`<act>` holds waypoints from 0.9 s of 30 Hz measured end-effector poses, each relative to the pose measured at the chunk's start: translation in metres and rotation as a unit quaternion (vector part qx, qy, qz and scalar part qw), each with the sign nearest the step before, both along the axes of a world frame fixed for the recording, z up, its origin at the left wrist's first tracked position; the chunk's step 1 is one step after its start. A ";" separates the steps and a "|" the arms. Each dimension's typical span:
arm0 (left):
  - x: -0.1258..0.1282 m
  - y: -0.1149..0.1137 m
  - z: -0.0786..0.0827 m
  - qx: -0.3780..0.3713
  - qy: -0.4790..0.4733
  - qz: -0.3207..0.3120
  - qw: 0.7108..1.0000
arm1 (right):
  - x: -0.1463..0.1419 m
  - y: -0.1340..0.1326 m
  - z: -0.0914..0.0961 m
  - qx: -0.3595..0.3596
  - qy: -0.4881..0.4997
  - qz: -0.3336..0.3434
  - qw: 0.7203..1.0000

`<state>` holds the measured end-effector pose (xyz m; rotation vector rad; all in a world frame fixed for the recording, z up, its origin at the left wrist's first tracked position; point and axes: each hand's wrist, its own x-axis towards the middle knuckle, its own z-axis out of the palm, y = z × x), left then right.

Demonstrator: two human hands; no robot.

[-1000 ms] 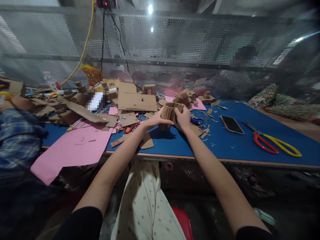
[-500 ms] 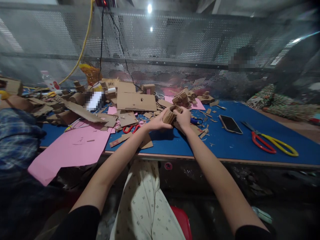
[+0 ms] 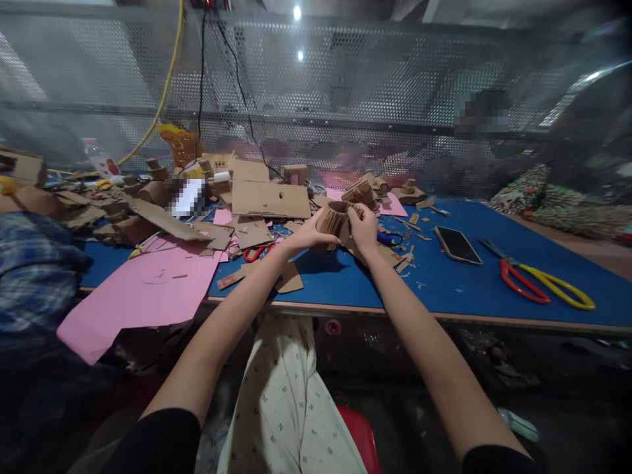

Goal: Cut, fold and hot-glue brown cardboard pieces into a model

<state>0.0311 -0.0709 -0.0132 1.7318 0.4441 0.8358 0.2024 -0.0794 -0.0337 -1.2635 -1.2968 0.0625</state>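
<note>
Between my hands, above the blue tabletop (image 3: 340,289), is a curved, ring-like cardboard piece (image 3: 332,222) with a ridged side and a hollow top. My left hand (image 3: 312,236) wraps round its left side, thumb and fingers apart on the wall. Pinching its right rim is my right hand (image 3: 364,229); the fingertips are partly hidden by the cardboard. Cardboard scraps (image 3: 289,278) lie below and beside my hands. Red-handled scissors (image 3: 254,253) rest left of my left hand, and a blue-handled tool (image 3: 389,238) lies just right of my right hand.
Right of my hands lie a phone (image 3: 458,245) and large scissors (image 3: 536,280) with red and yellow handles. Pink paper (image 3: 148,289) overhangs the front edge at left. Cardboard sheets (image 3: 271,199) are heaped behind, before a perforated metal screen (image 3: 326,85). A person's plaid sleeve (image 3: 39,263) is at far left.
The cardboard piece has turned more upright, so its hollow top shows. My right hand has shifted slightly along its rim; my left hand keeps its hold.
</note>
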 end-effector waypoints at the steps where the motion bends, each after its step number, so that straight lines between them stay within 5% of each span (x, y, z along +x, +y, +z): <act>1: 0.000 0.001 -0.001 0.006 0.002 -0.002 1.000 | 0.000 -0.001 0.000 0.000 -0.004 -0.004 1.000; 8: 0.002 0.008 -0.011 0.030 0.014 -0.032 0.999 | 0.001 -0.002 -0.004 -0.027 -0.021 -0.044 0.998; 17: -0.001 0.001 0.000 -0.088 -0.031 0.011 0.996 | 0.003 0.006 -0.004 -0.016 0.029 0.052 0.998; 27: -0.002 0.004 -0.002 -0.092 -0.059 0.016 0.994 | 0.001 0.007 -0.012 -0.060 -0.015 0.029 0.998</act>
